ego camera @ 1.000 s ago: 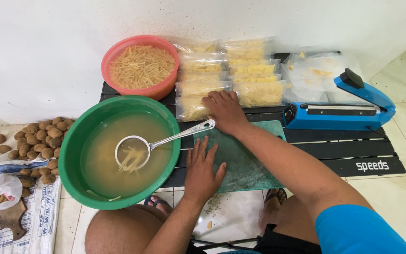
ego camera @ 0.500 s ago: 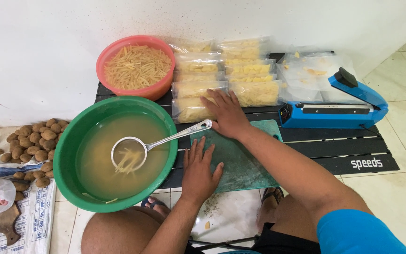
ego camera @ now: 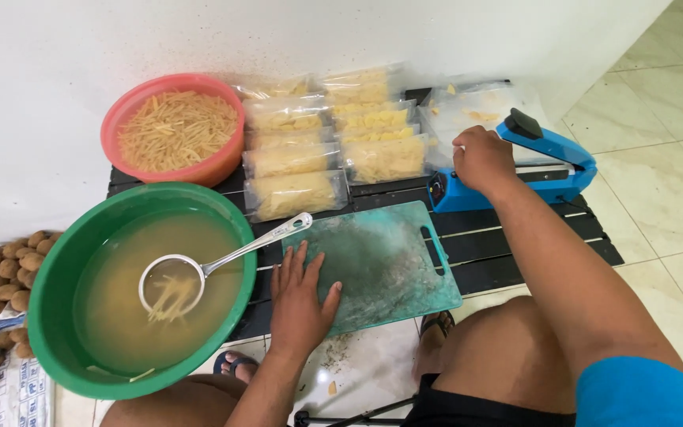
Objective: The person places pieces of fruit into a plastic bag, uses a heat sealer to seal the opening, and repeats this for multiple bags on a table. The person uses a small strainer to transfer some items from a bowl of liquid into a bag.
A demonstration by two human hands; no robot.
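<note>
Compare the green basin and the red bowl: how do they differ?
The green basin is larger than the red bowl and sits nearer the person. The green basin holds cloudy liquid, a few potato strips and a metal strainer; the red bowl is heaped with dry-looking strips and has no utensil. Both are round and plastic-looking.

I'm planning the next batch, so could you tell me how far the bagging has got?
Done: about eight filled clear bags. In hand: right hand at the blue heat sealer, left hand flat on the green cutting board. Left: strips in the red bowl and green basin.
</note>
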